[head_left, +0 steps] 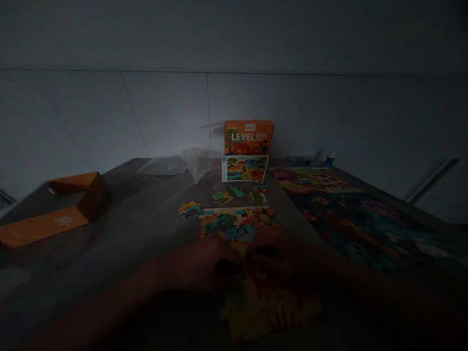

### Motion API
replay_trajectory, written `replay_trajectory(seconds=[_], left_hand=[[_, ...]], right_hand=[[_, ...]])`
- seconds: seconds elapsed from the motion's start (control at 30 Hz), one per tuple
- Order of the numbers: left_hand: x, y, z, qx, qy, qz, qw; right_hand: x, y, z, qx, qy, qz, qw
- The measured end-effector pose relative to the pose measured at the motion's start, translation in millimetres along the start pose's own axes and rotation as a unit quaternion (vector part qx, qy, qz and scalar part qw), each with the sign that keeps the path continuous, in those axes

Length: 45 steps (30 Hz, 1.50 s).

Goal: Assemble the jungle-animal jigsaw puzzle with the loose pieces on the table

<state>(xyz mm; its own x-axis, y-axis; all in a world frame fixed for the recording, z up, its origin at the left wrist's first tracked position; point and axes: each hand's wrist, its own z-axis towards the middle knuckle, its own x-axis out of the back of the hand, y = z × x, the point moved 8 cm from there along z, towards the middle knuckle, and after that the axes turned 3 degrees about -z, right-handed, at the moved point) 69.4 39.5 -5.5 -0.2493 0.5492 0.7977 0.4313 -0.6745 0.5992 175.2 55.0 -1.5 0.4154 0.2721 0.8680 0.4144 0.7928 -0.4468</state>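
Two hands over a half-built jigsaw on a dim table

The left hand (pixel 204 268) and right hand (pixel 278 256) rest close together on the partly joined puzzle (pixel 237 224); it is too dark to tell whether either grips a piece. Loose pieces (pixel 228 195) lie at 12 o'clock, the upright puzzle box (pixel 249 137) beyond, a finished puzzle (pixel 351 214) at 2 o'clock, and an orange lid (pixel 58 207) at 10 o'clock.

Both forearms come in from the bottom of the frame and meet near the lower middle. The left hand (pixel 204 265) lies palm down, fingers pointing toward the centre. The right hand (pixel 281 258) sits just beside it, knuckles up, fingers curled downward. The dim light hides whether either grip is closed on anything.
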Motion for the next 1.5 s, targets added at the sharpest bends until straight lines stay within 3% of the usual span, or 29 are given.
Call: replay_trajectory(seconds=[0.2,0.43,1.03,1.5], left_hand=[[12,10,-1,-0.007,0.043,0.031,0.999],[7,34,-6,-0.089,0.008,0.059,0.994],[1,33,-7,-0.104,-0.027,0.039,0.993],[5,33,-7,-0.106,-0.014,0.047,0.993]], right_hand=[[6,-2,0,0.001,0.014,0.000,1.000],[8,-3,3,0.002,0.018,-0.012,1.000],[8,-1,0,-0.006,0.015,-0.009,1.000],[6,1,0,-0.007,0.007,0.005,1.000]])
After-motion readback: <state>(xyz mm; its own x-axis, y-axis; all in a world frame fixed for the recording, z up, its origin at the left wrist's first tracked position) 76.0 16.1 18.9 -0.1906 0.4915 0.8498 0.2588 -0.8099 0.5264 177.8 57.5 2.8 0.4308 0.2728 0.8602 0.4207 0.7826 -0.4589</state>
